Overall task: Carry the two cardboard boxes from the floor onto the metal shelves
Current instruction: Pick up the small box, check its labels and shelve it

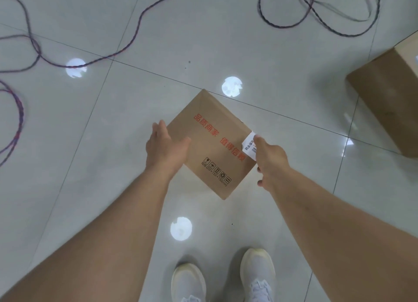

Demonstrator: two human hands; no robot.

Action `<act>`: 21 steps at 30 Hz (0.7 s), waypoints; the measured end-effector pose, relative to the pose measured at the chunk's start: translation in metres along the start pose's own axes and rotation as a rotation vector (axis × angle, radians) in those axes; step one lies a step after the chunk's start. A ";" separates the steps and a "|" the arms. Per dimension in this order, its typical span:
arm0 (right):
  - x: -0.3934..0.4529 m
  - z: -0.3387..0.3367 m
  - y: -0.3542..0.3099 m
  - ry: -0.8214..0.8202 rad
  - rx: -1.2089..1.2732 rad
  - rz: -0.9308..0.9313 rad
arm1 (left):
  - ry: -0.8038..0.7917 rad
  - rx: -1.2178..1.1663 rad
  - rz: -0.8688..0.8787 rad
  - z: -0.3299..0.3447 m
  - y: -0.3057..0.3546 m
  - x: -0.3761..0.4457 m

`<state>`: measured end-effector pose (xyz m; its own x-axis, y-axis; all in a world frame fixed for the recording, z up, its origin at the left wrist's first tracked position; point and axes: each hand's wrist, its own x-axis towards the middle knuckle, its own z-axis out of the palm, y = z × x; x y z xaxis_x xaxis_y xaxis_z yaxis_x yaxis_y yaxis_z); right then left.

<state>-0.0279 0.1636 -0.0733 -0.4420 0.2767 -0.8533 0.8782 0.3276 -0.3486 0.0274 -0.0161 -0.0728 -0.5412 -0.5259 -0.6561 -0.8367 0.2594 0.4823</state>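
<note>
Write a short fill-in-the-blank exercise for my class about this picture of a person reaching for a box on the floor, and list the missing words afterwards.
1. The printed characters on the top of the small box are ____ in colour.
2. The second box lies at the ____ edge of the picture.
3. The left hand and the right hand are on opposite ____ of the small box.
4. Twisted cables lie on the tiled ____.

Missing words: red; right; sides; floor

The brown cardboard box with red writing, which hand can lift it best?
Neither alone, probably. The left hand and right hand sit on opposite sides of the brown cardboard box with red writing, so both should lift together. The right looks slightly readier, fingers curled at the edge.
</note>
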 end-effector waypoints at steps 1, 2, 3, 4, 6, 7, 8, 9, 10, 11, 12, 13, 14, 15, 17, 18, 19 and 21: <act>0.001 0.001 0.001 -0.023 -0.004 0.013 | -0.022 0.056 0.019 0.000 -0.001 0.003; 0.001 0.002 0.001 -0.030 -0.005 0.023 | -0.043 0.101 0.030 0.000 -0.002 0.006; 0.002 0.003 0.001 -0.027 0.000 0.032 | -0.054 0.149 0.032 0.000 -0.003 0.008; 0.002 0.004 0.001 -0.020 0.011 0.043 | -0.053 0.203 0.024 -0.001 -0.004 0.010; 0.005 0.003 -0.001 -0.016 0.056 0.065 | -0.055 0.285 -0.028 -0.002 -0.005 0.011; 0.007 0.002 -0.002 -0.013 0.083 0.075 | -0.076 0.293 -0.065 -0.001 -0.006 0.011; 0.008 0.000 -0.003 -0.006 0.109 0.082 | -0.101 0.282 -0.097 0.000 -0.006 0.008; 0.008 -0.001 -0.005 0.008 0.124 0.080 | -0.112 0.246 -0.127 0.003 -0.005 0.005; 0.007 -0.003 -0.006 0.029 0.119 0.073 | -0.101 0.180 -0.163 0.005 -0.004 0.002; 0.006 -0.005 -0.005 0.052 0.113 0.051 | -0.080 0.102 -0.206 0.007 -0.002 -0.002; 0.007 -0.007 -0.004 0.082 0.113 0.011 | -0.048 0.036 -0.241 0.009 0.000 -0.005; 0.009 -0.009 -0.002 0.113 0.121 -0.048 | -0.017 -0.003 -0.250 0.010 0.002 -0.007; 0.010 -0.011 -0.002 0.142 0.130 -0.099 | 0.018 -0.039 -0.226 0.010 0.002 -0.008; 0.011 -0.014 -0.002 0.170 0.145 -0.143 | 0.045 -0.091 -0.185 0.010 0.003 -0.008; 0.010 -0.017 -0.008 0.175 0.205 -0.181 | 0.029 -0.230 -0.141 0.010 0.006 -0.010; 0.008 -0.017 -0.010 0.166 0.231 -0.181 | 0.006 -0.287 -0.148 0.011 0.007 -0.011; 0.006 -0.017 -0.011 0.153 0.229 -0.181 | -0.002 -0.328 -0.166 0.011 0.007 -0.011; 0.003 -0.014 -0.009 0.130 0.180 -0.213 | 0.034 -0.368 -0.176 0.014 0.005 -0.012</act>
<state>-0.0396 0.1748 -0.0677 -0.6288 0.3363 -0.7011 0.7767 0.2282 -0.5871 0.0286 0.0027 -0.0706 -0.3847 -0.5642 -0.7305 -0.8271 -0.1406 0.5441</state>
